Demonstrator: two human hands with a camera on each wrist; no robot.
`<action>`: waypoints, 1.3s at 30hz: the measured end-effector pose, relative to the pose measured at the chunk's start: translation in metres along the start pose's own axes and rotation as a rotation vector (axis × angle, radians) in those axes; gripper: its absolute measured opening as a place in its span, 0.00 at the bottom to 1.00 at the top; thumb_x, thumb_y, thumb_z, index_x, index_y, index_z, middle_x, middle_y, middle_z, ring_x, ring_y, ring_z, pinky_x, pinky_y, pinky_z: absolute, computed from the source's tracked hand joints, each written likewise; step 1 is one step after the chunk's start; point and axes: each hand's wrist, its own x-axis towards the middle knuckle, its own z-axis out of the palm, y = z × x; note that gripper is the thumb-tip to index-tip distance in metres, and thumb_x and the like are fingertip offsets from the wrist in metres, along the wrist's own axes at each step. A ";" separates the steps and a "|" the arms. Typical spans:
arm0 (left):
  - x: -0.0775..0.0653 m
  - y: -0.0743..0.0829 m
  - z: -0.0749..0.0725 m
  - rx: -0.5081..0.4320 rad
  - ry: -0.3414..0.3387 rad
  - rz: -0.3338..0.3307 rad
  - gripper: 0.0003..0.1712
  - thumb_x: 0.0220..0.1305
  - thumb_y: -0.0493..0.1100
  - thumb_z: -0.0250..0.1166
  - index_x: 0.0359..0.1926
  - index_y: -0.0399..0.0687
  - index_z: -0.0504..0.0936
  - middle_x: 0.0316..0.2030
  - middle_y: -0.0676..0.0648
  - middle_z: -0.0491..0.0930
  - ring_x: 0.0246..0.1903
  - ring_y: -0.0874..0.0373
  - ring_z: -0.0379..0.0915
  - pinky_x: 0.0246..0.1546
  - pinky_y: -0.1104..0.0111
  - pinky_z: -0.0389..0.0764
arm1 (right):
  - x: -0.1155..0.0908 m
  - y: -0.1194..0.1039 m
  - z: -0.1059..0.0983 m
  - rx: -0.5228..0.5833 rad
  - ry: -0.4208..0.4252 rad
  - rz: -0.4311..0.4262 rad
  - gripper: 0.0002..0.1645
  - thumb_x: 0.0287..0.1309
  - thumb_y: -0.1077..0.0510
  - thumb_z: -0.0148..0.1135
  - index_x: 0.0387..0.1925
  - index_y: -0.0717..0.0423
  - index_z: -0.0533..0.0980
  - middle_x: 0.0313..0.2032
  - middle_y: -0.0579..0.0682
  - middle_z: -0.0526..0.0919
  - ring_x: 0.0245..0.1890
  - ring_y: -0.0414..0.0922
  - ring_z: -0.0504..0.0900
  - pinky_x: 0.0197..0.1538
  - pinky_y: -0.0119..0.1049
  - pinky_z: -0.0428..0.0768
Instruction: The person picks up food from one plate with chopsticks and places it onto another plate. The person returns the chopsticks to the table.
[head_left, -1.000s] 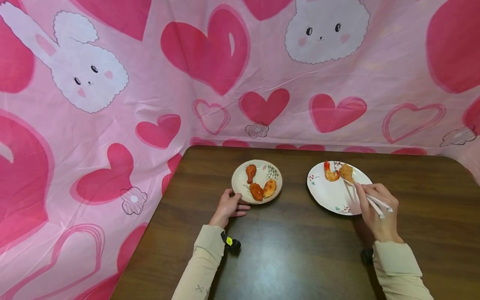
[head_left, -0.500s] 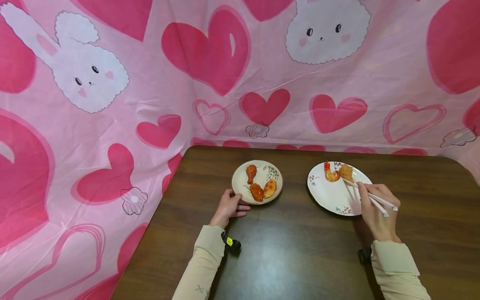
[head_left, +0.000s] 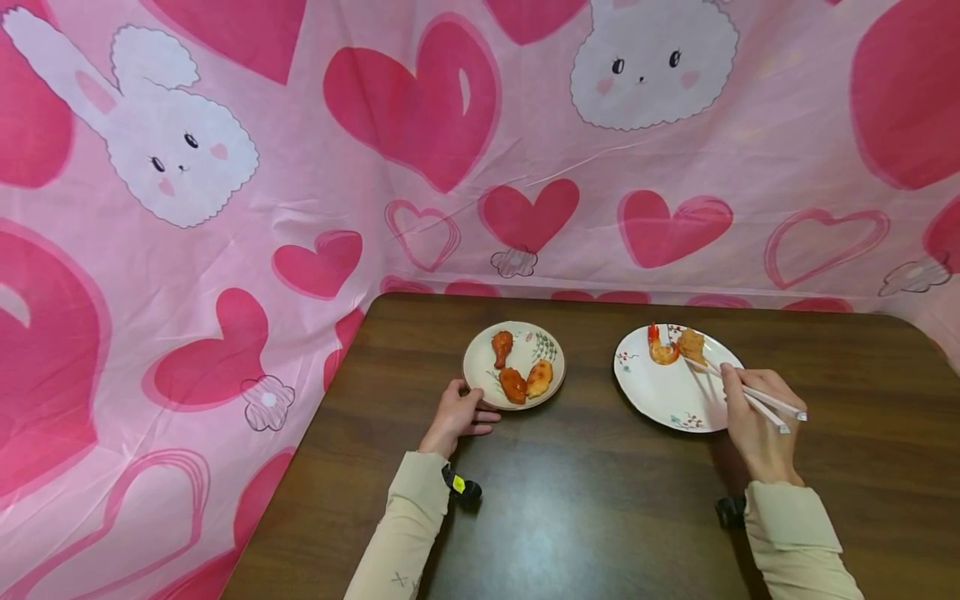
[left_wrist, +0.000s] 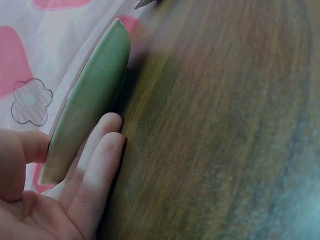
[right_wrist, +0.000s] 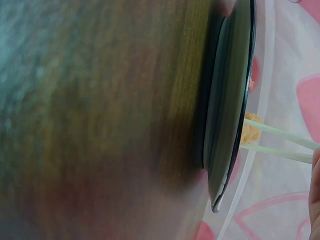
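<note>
Left hand (head_left: 455, 418) pinches small plate (head_left: 477, 360); right hand (head_left: 763, 433) grips chopsticks (head_left: 776, 402), apparently seizing fried chicken (head_left: 691, 343); next move calls for steady pressure.

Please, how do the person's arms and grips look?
The left grip and right grip are ungloved hands. The left sleeve and right sleeve are cream with broad cuffs; the left bears a dark X-like mark. A black device sits at each wrist, the left with a yellow tag.
</note>
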 end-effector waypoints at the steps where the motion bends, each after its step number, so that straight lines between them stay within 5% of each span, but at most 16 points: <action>1: 0.000 0.000 0.000 -0.001 -0.002 -0.004 0.23 0.64 0.44 0.48 0.58 0.45 0.55 0.36 0.40 0.81 0.30 0.53 0.82 0.29 0.62 0.82 | 0.000 0.000 0.000 0.001 0.001 0.000 0.18 0.54 0.53 0.58 0.24 0.66 0.81 0.25 0.59 0.80 0.27 0.15 0.59 0.30 0.12 0.61; 14: -0.020 0.018 0.001 0.011 -0.030 -0.015 0.24 0.65 0.43 0.47 0.60 0.41 0.54 0.39 0.37 0.80 0.37 0.46 0.80 0.35 0.58 0.81 | -0.001 -0.002 -0.001 0.044 0.015 0.053 0.18 0.53 0.52 0.59 0.24 0.66 0.81 0.24 0.58 0.79 0.25 0.16 0.62 0.29 0.10 0.60; 24: -0.001 0.001 0.000 -0.019 -0.003 -0.004 0.22 0.64 0.43 0.48 0.56 0.44 0.56 0.33 0.41 0.82 0.29 0.53 0.82 0.28 0.62 0.82 | -0.002 -0.001 -0.001 0.077 0.051 0.041 0.17 0.52 0.54 0.60 0.24 0.67 0.80 0.24 0.59 0.79 0.25 0.15 0.63 0.29 0.10 0.60; 39: 0.000 0.000 0.000 -0.023 -0.011 0.026 0.20 0.62 0.41 0.47 0.54 0.41 0.57 0.33 0.40 0.82 0.29 0.52 0.82 0.26 0.63 0.82 | -0.002 -0.004 -0.004 0.077 0.041 0.065 0.18 0.53 0.53 0.59 0.24 0.67 0.80 0.23 0.51 0.77 0.23 0.16 0.63 0.27 0.09 0.61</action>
